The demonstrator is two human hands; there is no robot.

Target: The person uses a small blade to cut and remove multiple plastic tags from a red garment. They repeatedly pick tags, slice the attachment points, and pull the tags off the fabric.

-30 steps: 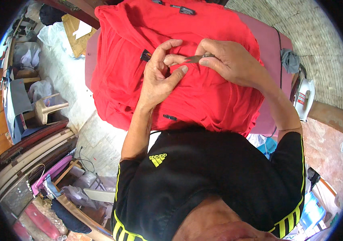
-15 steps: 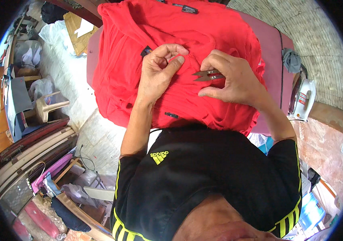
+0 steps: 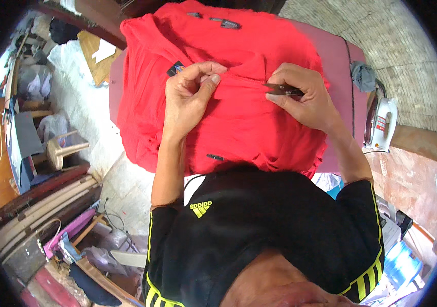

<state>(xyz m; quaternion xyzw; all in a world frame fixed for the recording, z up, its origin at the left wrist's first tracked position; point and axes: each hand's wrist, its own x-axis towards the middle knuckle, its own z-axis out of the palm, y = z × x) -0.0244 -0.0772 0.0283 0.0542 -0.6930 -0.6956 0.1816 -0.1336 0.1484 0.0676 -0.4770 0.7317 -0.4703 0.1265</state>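
Observation:
A heap of red fabric garments [image 3: 244, 133] lies in front of me, with dark labels showing at its far edge and a dark label [image 3: 176, 69] beside my left hand. My left hand [image 3: 190, 100] pinches the red cloth between thumb and fingertips. In my right hand [image 3: 305, 97] is a pair of thread snips [image 3: 282, 90], its blades pressed together and pointing left. A raised line of red cloth stretches between the left fingertips and the snips' tips. Whether a thread is caught in the blades is too small to tell.
Under the heap is a padded mauve board [image 3: 339, 115]. A white iron [image 3: 388, 123] stands at its right, near a bunched grey cloth [image 3: 363, 77]. To the left are a small wooden stool [image 3: 65, 148], a wooden panel [image 3: 93, 64] and plastic bags [image 3: 67, 55].
The snips' blades have gone from spread to closed. My left hand has shifted slightly left and my right hand slightly right, with the red cloth drawn straighter between them.

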